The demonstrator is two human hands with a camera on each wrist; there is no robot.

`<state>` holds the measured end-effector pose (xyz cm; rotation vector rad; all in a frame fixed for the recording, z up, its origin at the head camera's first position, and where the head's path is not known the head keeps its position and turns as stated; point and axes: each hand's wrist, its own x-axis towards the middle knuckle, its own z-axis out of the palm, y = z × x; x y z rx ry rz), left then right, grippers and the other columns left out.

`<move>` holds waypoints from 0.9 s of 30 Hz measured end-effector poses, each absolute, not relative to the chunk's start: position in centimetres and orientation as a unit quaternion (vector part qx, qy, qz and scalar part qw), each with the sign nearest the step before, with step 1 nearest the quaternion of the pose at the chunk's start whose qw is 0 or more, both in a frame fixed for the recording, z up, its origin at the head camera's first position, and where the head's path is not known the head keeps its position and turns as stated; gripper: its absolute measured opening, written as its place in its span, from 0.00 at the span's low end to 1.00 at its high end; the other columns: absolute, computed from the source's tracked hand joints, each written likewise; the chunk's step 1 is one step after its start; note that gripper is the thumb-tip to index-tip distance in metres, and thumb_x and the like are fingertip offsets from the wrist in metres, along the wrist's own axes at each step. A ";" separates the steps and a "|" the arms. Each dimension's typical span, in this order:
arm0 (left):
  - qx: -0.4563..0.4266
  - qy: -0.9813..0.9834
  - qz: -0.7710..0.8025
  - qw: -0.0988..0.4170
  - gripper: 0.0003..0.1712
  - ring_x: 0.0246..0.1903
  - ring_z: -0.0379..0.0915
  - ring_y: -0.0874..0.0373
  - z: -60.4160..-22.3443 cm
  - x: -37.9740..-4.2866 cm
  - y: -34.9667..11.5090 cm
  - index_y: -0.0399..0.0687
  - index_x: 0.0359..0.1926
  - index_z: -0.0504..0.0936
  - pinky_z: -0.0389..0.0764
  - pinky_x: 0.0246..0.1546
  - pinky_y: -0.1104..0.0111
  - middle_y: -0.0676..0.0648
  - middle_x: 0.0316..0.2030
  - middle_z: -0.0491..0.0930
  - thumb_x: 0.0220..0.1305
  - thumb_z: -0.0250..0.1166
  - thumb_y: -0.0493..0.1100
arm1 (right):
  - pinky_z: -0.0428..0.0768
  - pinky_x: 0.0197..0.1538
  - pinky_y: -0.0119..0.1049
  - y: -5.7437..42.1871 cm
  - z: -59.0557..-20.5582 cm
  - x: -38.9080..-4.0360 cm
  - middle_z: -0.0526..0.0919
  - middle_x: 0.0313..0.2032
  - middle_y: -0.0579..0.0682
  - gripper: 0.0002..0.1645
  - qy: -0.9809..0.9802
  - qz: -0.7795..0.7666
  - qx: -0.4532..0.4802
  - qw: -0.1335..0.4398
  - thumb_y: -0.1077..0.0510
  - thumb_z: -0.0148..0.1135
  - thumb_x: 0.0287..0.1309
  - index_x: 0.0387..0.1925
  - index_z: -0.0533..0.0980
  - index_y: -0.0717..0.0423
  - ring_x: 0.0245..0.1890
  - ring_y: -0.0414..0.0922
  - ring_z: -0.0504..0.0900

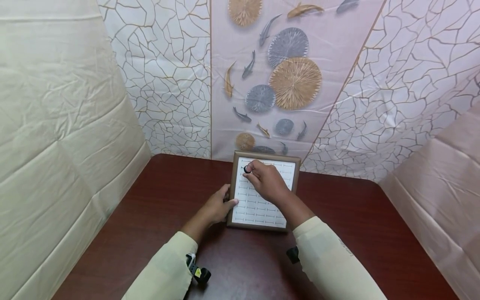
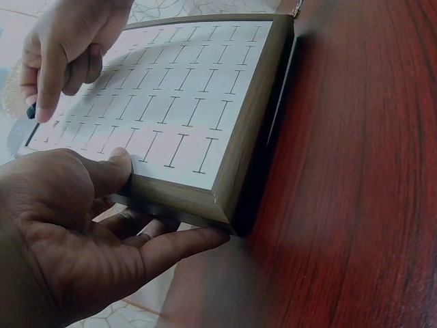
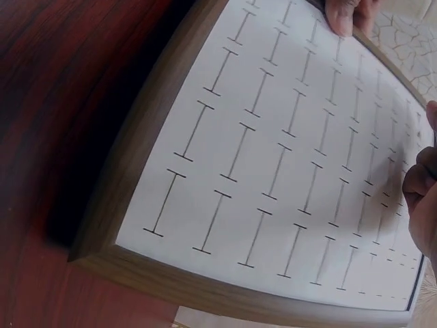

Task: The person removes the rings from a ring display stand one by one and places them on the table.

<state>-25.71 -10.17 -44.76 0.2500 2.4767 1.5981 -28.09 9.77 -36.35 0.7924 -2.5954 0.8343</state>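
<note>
A wood-framed board (image 1: 258,228) stands tilted on the table, its white face printed with rows of short I-shaped lines. My left hand (image 1: 215,206) grips its left edge, thumb on the front and fingers behind, as the left wrist view shows. Near the board's upper left, my right hand (image 1: 268,181) pinches a small black round-ended object (image 2: 31,111) between thumb and forefinger. Most of that object is hidden by the fingers, so its kind is unclear. In the right wrist view, the right hand (image 3: 423,198) shows only partly, at the right edge.
The dark red wooden table (image 1: 348,225) extends around the board. Behind it hangs a patterned curtain (image 1: 180,83) with fish and round leaf prints. Pale cloth (image 1: 56,125) walls the left side, and more cloth (image 1: 446,166) the right.
</note>
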 end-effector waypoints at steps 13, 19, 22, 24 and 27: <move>0.085 0.833 0.538 0.096 0.33 0.53 0.85 0.43 -44.6 -25.5 -10.0 0.50 0.81 0.65 0.92 0.43 0.52 0.32 0.70 0.79 0.82 0.64 0.43 | 0.77 0.35 0.32 12.1 -35.8 -26.3 0.62 0.16 0.38 0.06 -0.888 0.310 0.290 0.177 0.61 0.76 0.68 0.39 0.84 0.55 0.18 0.32 0.58; 0.082 0.850 0.513 0.088 0.36 0.68 0.78 0.37 -44.6 -25.5 -10.0 0.48 0.83 0.63 0.85 0.64 0.45 0.31 0.73 0.75 0.83 0.64 0.46 | 0.71 0.28 0.29 14.8 -36.3 -25.4 0.63 0.15 0.38 0.06 -0.892 0.304 0.269 0.199 0.63 0.80 0.62 0.37 0.87 0.56 0.18 0.31 0.57; 0.083 0.856 0.503 0.083 0.36 0.72 0.74 0.36 -44.5 -25.4 -9.9 0.46 0.84 0.62 0.79 0.71 0.42 0.30 0.74 0.75 0.83 0.63 0.46 | 0.70 0.27 0.29 16.3 -36.7 -24.9 0.62 0.15 0.38 0.07 -0.891 0.317 0.256 0.199 0.65 0.82 0.59 0.36 0.88 0.57 0.18 0.30 0.56; 0.082 0.858 0.500 0.082 0.37 0.73 0.72 0.35 -44.3 -25.4 -9.9 0.45 0.84 0.61 0.77 0.73 0.42 0.30 0.74 0.74 0.83 0.63 0.46 | 0.71 0.27 0.29 17.3 -37.0 -24.6 0.62 0.15 0.38 0.07 -0.893 0.326 0.243 0.193 0.65 0.82 0.59 0.36 0.88 0.57 0.18 0.31 0.57; 0.080 0.855 0.506 0.086 0.36 0.70 0.75 0.36 -44.4 -25.3 -9.8 0.46 0.84 0.62 0.83 0.66 0.44 0.30 0.73 0.75 0.83 0.63 0.45 | 0.70 0.26 0.29 18.8 -37.4 -24.1 0.63 0.15 0.38 0.07 -0.895 0.335 0.227 0.189 0.66 0.82 0.58 0.35 0.88 0.57 0.17 0.31 0.58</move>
